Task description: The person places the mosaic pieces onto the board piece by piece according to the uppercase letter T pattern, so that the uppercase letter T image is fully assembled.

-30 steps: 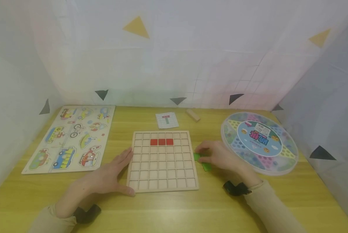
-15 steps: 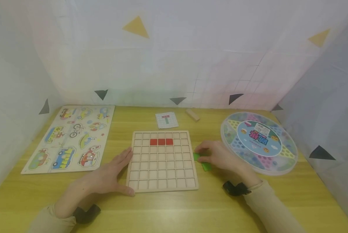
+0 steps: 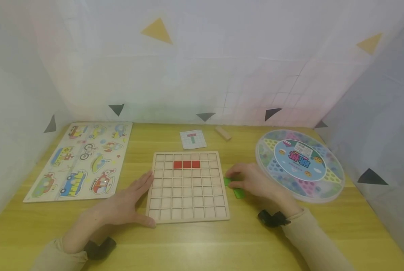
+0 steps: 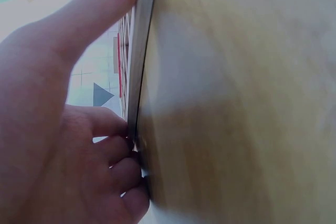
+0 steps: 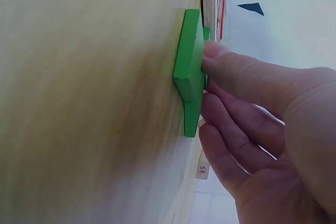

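Observation:
A square wooden grid board (image 3: 187, 192) lies mid-table, with a row of red square tiles (image 3: 186, 164) in its upper cells. My left hand (image 3: 122, 207) rests at its left side, fairly straight fingers along the edge and thumb at the near corner; the left wrist view shows the fingertips against the board's edge (image 4: 137, 61). Beside the right edge, my right hand (image 3: 252, 181) has its thumb and index finger around a green square tile (image 3: 227, 181), pinching it low at the table. Another green tile (image 3: 239, 194) lies just nearer. In the right wrist view, green tiles (image 5: 187, 51) overlap beneath the thumb.
Behind the board lie a small card (image 3: 199, 143) with a red and green T pattern and a wooden block (image 3: 223, 133). A picture puzzle board (image 3: 61, 180) is at left. A round, clear-rimmed game box (image 3: 300, 174) sits at right, close behind my right hand.

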Demonstrator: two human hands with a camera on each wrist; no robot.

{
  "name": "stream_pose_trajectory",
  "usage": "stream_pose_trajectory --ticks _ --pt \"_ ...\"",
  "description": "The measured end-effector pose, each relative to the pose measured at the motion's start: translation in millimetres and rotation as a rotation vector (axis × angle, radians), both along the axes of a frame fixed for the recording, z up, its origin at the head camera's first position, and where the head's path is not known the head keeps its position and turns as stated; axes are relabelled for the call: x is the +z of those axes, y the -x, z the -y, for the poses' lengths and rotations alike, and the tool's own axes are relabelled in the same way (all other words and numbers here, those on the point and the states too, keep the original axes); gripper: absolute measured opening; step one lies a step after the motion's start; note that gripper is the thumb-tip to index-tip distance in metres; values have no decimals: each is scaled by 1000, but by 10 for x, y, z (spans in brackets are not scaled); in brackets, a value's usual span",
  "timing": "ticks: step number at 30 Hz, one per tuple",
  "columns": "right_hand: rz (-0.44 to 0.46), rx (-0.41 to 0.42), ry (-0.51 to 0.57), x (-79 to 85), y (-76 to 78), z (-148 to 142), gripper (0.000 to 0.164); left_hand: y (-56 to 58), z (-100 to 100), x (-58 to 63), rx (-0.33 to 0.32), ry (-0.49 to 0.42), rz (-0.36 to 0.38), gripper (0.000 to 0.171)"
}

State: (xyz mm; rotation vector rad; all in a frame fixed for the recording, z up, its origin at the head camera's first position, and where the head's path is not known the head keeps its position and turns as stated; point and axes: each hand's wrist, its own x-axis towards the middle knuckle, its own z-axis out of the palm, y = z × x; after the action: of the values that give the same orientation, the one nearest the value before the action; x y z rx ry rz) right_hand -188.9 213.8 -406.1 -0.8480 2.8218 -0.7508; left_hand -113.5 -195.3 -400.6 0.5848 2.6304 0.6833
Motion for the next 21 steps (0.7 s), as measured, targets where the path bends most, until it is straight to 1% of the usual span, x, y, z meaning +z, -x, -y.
stream_pose_trajectory --ticks 10,13,18,21 --pt "-35 24 -7 20 -2 6 29 -5 2 11 -2 -9 4 134" --pt "-31 22 -1 22 0 2 29 -8 2 13 -4 -16 3 133" --pt "-2 -21 50 22 9 -25 28 -6 2 15 -6 -16 4 133" --pt "2 -22 93 35 10 -39 27 -4 3 15 -4 -9 3 133"
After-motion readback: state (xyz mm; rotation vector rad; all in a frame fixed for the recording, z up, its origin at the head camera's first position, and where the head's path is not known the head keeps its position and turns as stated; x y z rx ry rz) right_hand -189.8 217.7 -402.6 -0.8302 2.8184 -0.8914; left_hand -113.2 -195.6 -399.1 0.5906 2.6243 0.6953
